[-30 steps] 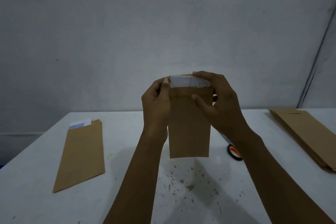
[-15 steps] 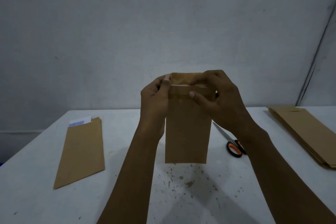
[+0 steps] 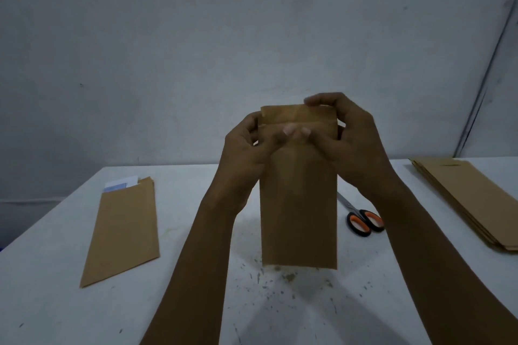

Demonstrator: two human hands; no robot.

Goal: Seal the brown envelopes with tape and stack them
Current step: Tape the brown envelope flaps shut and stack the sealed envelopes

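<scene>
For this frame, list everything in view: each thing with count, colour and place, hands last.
held envelope: one, brown, upright above the table centre, flap folded down
flat envelope: one, brown, lying on the table's left side
paper: white and pale blue, count unclear, sticking out of the flat envelope's top
envelope stack: several, brown, exact count unclear, at the table's right edge
scissors: one pair, black and orange handles, on the table right of the held envelope
table: one, white, speckled with dark marks near the centre
wall: grey-white, behind the table
left hand: grips the held envelope's top left
right hand: grips its top right
</scene>
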